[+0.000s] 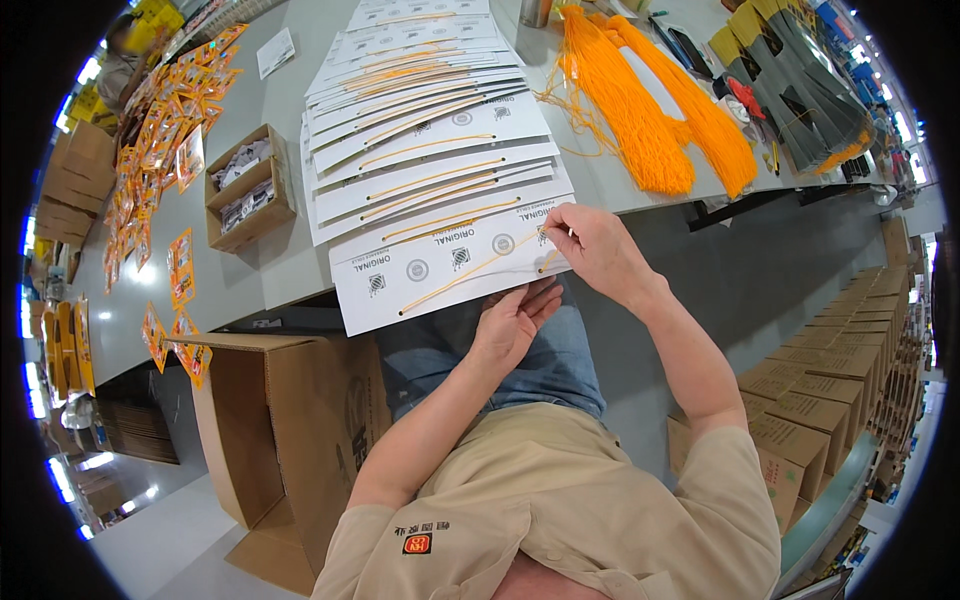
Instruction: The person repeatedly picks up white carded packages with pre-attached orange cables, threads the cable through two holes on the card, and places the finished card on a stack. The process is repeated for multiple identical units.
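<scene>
A white paper bag (440, 262) with dark print lies nearest me, its front edge overhanging the table. An orange cord (465, 280) slants across it from a hole at the lower left up to its right side. There my right hand (603, 252) pinches the cord's end, thumb and forefinger pressed together. Just below the bag's front edge is my left hand (508, 328), palm turned up and fingers loosely apart, with nothing visible in them. Behind lies a fanned stack of similar white bags (430, 140), several with orange cord handles.
Bundles of orange cord (640, 120) lie right of the stack, grey bags (790, 90) beyond. On the left are a divided cardboard box (247, 190) and many orange packets (165, 140). An opened carton (290, 400) stands beside my left arm; rows of cartons (820, 390) fill the right floor.
</scene>
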